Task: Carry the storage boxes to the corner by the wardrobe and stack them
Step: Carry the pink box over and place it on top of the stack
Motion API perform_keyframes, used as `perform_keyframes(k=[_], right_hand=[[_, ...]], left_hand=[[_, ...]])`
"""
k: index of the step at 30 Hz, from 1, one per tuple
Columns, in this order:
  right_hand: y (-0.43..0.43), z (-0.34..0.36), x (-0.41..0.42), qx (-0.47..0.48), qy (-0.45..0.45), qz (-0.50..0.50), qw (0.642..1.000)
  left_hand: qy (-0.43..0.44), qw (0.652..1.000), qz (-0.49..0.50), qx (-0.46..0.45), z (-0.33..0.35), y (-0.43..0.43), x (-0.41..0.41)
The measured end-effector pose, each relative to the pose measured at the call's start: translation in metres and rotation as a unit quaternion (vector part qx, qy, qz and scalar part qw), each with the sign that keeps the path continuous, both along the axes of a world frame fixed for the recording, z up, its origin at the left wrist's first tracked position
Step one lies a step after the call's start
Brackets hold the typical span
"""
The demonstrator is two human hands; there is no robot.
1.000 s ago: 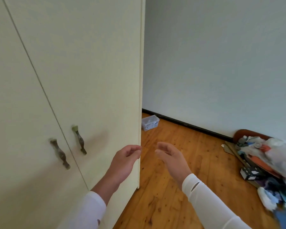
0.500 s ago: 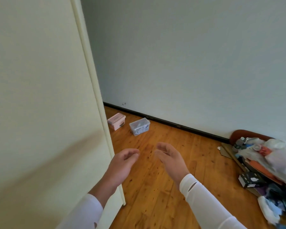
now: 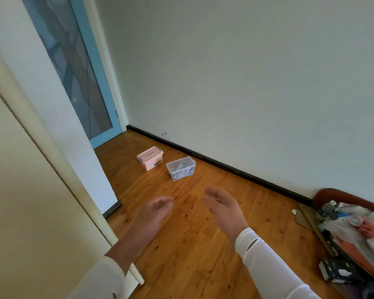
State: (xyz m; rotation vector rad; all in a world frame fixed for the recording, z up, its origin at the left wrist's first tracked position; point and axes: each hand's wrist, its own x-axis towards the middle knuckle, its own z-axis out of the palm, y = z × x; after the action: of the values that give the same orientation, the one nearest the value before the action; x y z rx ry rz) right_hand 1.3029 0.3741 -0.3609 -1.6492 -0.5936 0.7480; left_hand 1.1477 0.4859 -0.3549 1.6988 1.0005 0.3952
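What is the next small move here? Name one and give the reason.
Probably step forward and lower both hands to the clear box, the nearer of the two. The left hand and right hand are empty, fingers loosely curled, held out above the floor well short of it. The pink box sits just beyond, beside it, not stacked.

Long white sleeves (image 3: 272, 270), small slit (image 3: 252, 245) near right cuff (image 3: 243, 235)
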Motion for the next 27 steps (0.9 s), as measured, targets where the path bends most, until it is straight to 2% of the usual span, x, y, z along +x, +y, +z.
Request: perform_keyframes(k=[9, 18, 27], right_hand=[[0.088, -0.011, 0.102, -0.014, 0.011, 0.018, 1.000], [0.245, -0.002, 0.215, -0.012, 0.005, 0.026, 1.000], [0.358, -0.006, 0.274, -0.021, 0.035, 0.092, 0.995]], left_hand=[[0.013, 0.999, 0.022, -0.032, -0.014, 0.079, 0.096], [0.016, 0.996, 0.074, -0.037, -0.007, 0.230, 0.207], [0.050, 0.989, 0.132, -0.050, -0.017, 0.325, 0.247]])
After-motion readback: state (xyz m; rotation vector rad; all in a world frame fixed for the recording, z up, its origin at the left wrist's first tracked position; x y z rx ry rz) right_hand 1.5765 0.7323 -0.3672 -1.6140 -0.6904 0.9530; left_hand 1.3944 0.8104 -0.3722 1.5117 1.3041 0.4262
